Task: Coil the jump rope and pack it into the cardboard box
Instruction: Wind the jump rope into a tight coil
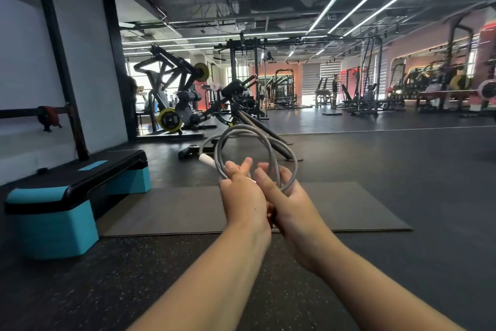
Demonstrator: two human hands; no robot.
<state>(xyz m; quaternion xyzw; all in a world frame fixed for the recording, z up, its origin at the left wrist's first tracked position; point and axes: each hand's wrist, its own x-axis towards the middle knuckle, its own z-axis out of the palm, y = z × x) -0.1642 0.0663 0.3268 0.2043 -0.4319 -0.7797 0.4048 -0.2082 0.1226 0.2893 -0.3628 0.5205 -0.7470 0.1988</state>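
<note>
The grey jump rope [243, 133] is wound into several loops that stand up in front of me at chest height. A white handle [207, 160] sticks out to the left of the loops. My left hand [241, 196] grips the bottom left of the coil, two fingers pointing up. Pressed against it, my right hand [288, 199] curls its fingers around the right side of the loops. The cardboard box is not in view.
A black and teal aerobic step [67, 194] stands on the floor at left. A dark exercise mat [188, 212] lies below my hands. Weight machines [174, 94] and racks fill the gym behind. A person stands far off near the back window.
</note>
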